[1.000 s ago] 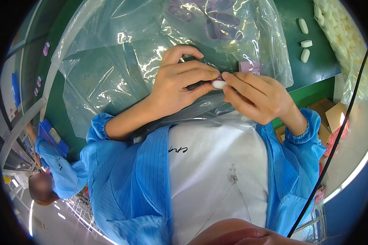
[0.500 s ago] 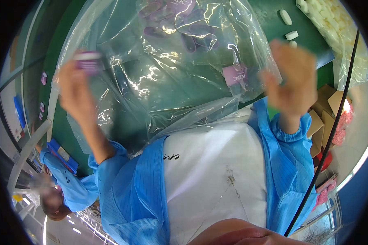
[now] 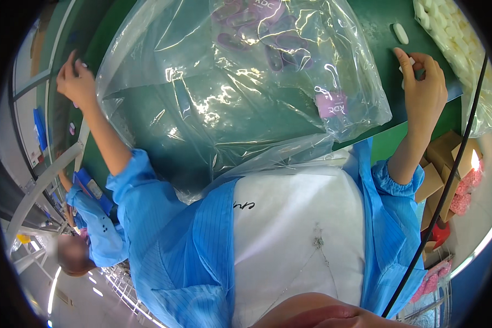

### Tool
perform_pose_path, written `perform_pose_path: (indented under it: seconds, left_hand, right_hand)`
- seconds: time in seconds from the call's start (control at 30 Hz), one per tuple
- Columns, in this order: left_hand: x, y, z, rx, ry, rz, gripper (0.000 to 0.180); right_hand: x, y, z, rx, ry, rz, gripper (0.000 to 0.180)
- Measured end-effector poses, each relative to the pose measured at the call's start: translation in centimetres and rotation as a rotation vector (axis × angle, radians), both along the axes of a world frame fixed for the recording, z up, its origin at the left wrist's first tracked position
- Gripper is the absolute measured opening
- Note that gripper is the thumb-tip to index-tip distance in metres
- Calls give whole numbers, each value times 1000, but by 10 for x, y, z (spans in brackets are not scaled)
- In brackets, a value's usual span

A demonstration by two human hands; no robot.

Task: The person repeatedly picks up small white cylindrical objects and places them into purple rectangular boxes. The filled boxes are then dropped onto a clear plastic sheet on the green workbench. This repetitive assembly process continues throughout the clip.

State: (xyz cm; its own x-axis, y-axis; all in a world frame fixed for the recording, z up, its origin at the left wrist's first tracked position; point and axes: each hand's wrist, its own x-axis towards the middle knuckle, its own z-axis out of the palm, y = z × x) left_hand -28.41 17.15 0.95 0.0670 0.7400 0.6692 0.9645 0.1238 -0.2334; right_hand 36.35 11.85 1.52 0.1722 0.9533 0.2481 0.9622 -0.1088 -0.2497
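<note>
My left hand (image 3: 77, 82) reaches out at the far left over a side strip, its fingers stretched apart and nothing visible in them. A small purple-and-white piece (image 3: 72, 129) lies on that strip below the hand, and another bit of purple shows at the wrist. At the right, the thumb and fingers of my right hand (image 3: 427, 90) close round a small white block (image 3: 407, 64), mostly hidden by them. Just beyond it a white rounded oblong piece (image 3: 400, 33) lies on the green table (image 3: 366, 27). Between my hands spreads a large clear plastic bag (image 3: 202, 104) with several purple pieces (image 3: 290, 46) inside.
A clear bag of pale pieces (image 3: 448, 33) stands at the far right. Cardboard boxes (image 3: 443, 158) and pink bundles (image 3: 462, 191) are below it. A black cable (image 3: 448, 180) crosses the right side. A person in a blue sleeve (image 3: 101, 218) works at the left, near a blue tray (image 3: 93, 188).
My left hand has moved outward to the left and let go of the purple-and-white piece it held. My right hand has moved right, off the bag's edge, and closed on a white block.
</note>
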Motion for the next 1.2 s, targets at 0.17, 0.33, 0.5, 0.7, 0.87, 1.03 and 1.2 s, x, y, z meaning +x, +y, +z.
perform_pose_path:
  seconds: [0.17,0.33,0.5,0.7,0.87,1.03,1.2]
  left_hand:
    - [234,-56,21,-410,-422,-526,22]
    - [271,-58,4,-498,-688,-593,32]
    - [287,-56,13,-588,-869,-532,33]
    - [294,-58,9,-490,-831,-798,28]
    - [319,-107,7,-875,-1304,-760,25]
    - [325,-113,-4,-766,-1041,-964,34]
    - [328,-112,-8,-696,-994,-963,33]
  right_hand:
    - [-20,-2,-8,166,135,174,26]
    - [-19,-21,14,197,135,110,26]
    - [-2,-39,25,42,43,57,25]
    - [0,-46,18,25,81,76,20]
    - [-2,-28,-10,189,205,147,16]
    - [-25,-19,3,606,280,544,21]
    - [-22,-8,6,609,287,501,28]
